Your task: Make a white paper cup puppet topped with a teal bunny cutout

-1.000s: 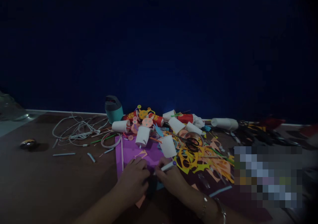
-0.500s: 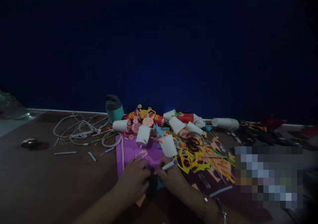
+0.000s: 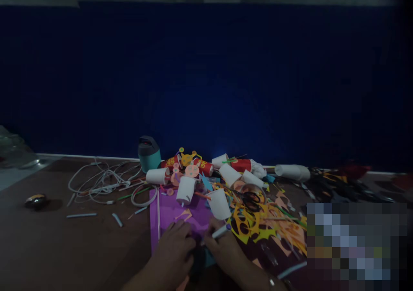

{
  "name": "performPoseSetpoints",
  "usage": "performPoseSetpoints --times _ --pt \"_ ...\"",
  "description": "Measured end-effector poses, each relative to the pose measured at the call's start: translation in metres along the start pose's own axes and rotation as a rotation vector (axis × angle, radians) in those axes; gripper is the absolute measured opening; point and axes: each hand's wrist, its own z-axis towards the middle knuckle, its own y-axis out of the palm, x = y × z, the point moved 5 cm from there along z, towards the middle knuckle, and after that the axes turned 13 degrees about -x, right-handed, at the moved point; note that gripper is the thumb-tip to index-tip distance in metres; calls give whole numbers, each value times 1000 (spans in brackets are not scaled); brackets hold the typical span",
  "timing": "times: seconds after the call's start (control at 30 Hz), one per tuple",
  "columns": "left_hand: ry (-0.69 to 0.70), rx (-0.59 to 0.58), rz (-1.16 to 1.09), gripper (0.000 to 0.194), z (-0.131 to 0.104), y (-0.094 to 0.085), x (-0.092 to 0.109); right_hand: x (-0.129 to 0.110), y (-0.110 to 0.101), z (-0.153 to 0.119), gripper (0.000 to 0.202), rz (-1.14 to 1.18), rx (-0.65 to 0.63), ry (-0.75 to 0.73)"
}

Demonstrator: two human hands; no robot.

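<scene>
My right hand (image 3: 224,243) is closed round a white marker (image 3: 221,231) with a purple end, its tip pointing down and left between my hands. My left hand (image 3: 177,246) lies just left of it with its fingers curled down; what sits under them is hidden. A dark teal patch (image 3: 208,256) shows between the two hands. Both are over the near part of a purple sheet (image 3: 200,215). Just beyond my fingers lie a small orange paper cutout (image 3: 183,215) and two white paper cups (image 3: 186,191), one with a curved mark on its side.
Yellow paper scraps (image 3: 243,222) and black-handled scissors (image 3: 250,200) lie to the right. Several cups and paper figures (image 3: 192,170) line the back, beside a teal flask (image 3: 150,157). White cables (image 3: 106,181) and a computer mouse (image 3: 36,201) are on the left.
The view has tilted up, so everything sits lower in the picture. My hands keep almost the same pose, with the marker still in my right hand.
</scene>
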Motion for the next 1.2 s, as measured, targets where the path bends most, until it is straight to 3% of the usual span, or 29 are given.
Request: performPoseSetpoints --times 0.23,0.4,0.63,0.73,0.9,1.03,1.13,1.2 --pt "19 -95 -16 10 11 19 -16 11 6 4 10 -33 -16 32" --pt "22 -12 76 8 18 31 -25 18 7 9 9 -103 8 30" --pt "27 -45 -71 13 12 21 -18 19 4 5 7 -39 34 26" --pt "-3 -17 -119 20 8 12 -14 14 3 4 9 127 37 6" --pt "-26 -3 -146 24 6 10 -14 3 2 4 27 690 51 66" --pt "-17 32 -162 24 6 4 -13 -17 -18 -2 30 783 168 109" --pt "8 54 -188 21 6 -3 -7 -34 -54 -3 33 615 263 95" --pt "36 36 -189 11 7 -5 -3 -42 -79 2 36 461 199 48"
